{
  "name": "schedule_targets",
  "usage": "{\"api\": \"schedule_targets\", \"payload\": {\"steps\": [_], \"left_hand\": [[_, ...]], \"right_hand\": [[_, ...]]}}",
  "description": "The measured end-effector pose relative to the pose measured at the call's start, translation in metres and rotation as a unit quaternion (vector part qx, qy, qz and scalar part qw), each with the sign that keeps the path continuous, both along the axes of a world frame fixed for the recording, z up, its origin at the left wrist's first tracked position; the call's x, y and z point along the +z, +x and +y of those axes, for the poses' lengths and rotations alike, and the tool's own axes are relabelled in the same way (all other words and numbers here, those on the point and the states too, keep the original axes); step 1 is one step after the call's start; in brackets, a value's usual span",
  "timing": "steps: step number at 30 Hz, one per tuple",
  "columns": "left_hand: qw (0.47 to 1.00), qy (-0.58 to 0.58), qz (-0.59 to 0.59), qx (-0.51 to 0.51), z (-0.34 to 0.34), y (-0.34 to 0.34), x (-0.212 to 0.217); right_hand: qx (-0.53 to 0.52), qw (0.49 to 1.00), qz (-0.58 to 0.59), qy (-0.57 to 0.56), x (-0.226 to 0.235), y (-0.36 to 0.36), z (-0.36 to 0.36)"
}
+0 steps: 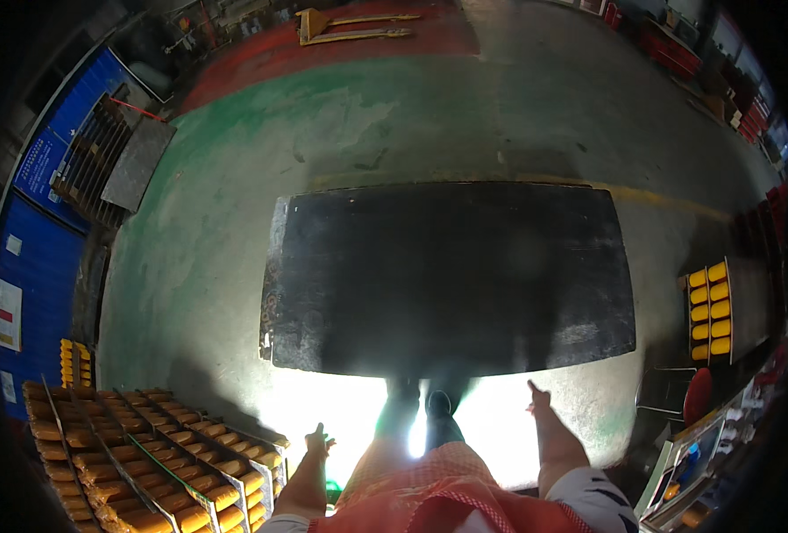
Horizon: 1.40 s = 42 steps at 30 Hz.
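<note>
My left hand [320, 439] hangs at my left side, its fingers partly spread with nothing visible in them. It is nearest to a rack of orange-brown rolls [154, 462] at the lower left, apart from it. Out to my right, my right hand [539, 396] has a finger stretched forward and holds nothing that I can see. Both hands are over the brightly lit floor, short of the near edge of a large dark table [447, 275]. Its top looks bare and scuffed at the corners. A small green object [332, 490] shows beside my left forearm.
Stacked wooden pallets [96, 164] and a grey board [139, 164] stand by a blue wall [39, 284] at left. Yellow rolls [712, 311] in a holder and a red round stool [697, 395] are at right. A yellow pallet jack [349, 28] sits far back.
</note>
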<state>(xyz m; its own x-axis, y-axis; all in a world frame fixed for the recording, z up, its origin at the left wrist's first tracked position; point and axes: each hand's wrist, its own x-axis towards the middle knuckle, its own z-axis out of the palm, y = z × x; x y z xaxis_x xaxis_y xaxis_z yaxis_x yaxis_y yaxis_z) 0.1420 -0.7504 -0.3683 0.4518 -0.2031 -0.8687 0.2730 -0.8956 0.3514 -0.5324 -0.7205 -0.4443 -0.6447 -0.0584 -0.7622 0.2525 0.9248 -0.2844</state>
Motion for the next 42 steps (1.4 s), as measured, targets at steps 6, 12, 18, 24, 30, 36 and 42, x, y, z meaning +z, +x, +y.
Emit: {"api": "schedule_targets", "payload": {"steps": [6, 12, 18, 24, 30, 36, 42], "left_hand": [[0.996, 0.0, 0.008, 0.084, -0.141, -0.045, -0.068], [0.993, -0.08, 0.021, 0.08, -0.187, -0.067, -0.079], [0.996, -0.059, 0.026, 0.058, -0.178, -0.042, -0.052], [0.972, -0.19, 0.033, 0.135, -0.173, 0.006, -0.078], [0.988, -0.102, 0.005, 0.114, -0.193, 0.007, -0.105], [0.994, -0.1, 0.007, -0.044, -0.186, 0.022, -0.133], [0.947, -0.292, 0.129, 0.033, -0.09, 0.017, -0.13]], "right_hand": [[-0.204, 0.916, -0.184, -0.293, -0.012, 0.002, -0.02], [-0.406, 0.851, -0.055, -0.328, -0.004, 0.003, -0.073], [-0.393, 0.865, -0.044, -0.308, -0.013, 0.025, -0.037], [-0.397, 0.873, -0.107, -0.261, -0.011, 0.074, -0.054], [-0.446, 0.826, -0.185, -0.292, -0.025, 0.045, -0.086], [-0.393, 0.874, -0.141, -0.247, -0.027, 0.046, -0.104], [-0.023, 0.995, -0.095, 0.016, 0.027, 0.073, -0.137]]}}
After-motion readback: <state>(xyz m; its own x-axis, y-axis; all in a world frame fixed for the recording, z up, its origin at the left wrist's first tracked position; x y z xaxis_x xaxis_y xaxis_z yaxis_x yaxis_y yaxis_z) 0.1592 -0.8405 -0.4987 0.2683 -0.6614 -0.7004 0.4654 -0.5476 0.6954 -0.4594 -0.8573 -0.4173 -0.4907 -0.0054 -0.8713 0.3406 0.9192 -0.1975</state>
